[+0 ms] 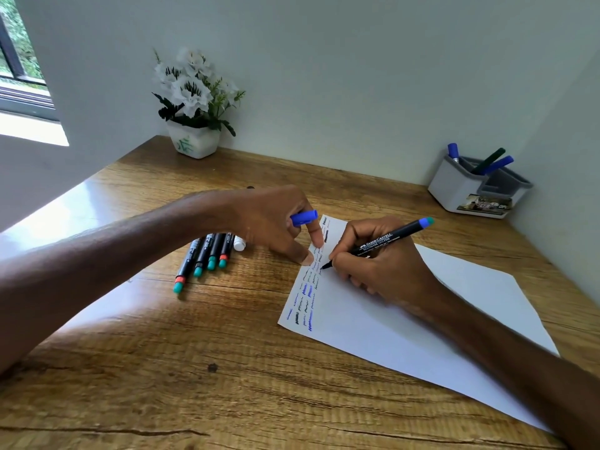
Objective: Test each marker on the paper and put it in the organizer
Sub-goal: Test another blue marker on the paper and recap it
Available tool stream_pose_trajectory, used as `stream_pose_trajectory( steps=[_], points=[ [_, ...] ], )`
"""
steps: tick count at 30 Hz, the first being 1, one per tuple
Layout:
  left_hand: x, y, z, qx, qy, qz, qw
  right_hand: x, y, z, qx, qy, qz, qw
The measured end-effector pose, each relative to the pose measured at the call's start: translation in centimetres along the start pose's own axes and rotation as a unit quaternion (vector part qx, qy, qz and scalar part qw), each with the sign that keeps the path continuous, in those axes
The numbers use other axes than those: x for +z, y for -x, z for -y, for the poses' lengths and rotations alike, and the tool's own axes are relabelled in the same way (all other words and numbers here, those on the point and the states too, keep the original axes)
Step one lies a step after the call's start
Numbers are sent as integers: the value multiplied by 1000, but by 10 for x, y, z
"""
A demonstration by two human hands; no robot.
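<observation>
My right hand (380, 258) grips a black marker (386, 241) with a blue end, its tip touching the white paper (422, 316) near the left edge, beside rows of blue and black scribbles. My left hand (276, 222) holds the marker's blue cap (304, 218) in curled fingers while its thumb and a finger press down on the paper's edge. Several capped markers (207, 254) lie side by side on the desk, partly under my left forearm. The grey-white organizer (467, 193) stands at the back right with three markers in it.
A white pot of white artificial flowers (194, 125) stands at the back left against the wall. The wooden desk (227, 368) meets walls at the back and right. A window is at the far left.
</observation>
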State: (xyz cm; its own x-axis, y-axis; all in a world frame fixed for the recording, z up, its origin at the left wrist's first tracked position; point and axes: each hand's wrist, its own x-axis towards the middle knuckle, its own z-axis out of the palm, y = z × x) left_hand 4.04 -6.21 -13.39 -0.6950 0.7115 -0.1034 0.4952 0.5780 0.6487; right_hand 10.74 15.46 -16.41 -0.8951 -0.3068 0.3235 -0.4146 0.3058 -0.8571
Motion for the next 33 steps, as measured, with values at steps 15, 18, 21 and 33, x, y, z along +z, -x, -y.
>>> stream_pose_trajectory(
  steps=[15,18,21,33],
  points=[
    [0,0,0,2,2,2,1000,-2,-2,-2,34,-6,-6,999],
    [0,1,0,0,1,1,1000,-2,-3,-3,38,-12,-9,999],
    [0,1,0,2,1,3,1000,-1,-3,-3,41,-22,-14,999],
    [-1,1,1,15,-12,-5,1000,-7,-4,-4,57,-109,-67,990]
  ],
)
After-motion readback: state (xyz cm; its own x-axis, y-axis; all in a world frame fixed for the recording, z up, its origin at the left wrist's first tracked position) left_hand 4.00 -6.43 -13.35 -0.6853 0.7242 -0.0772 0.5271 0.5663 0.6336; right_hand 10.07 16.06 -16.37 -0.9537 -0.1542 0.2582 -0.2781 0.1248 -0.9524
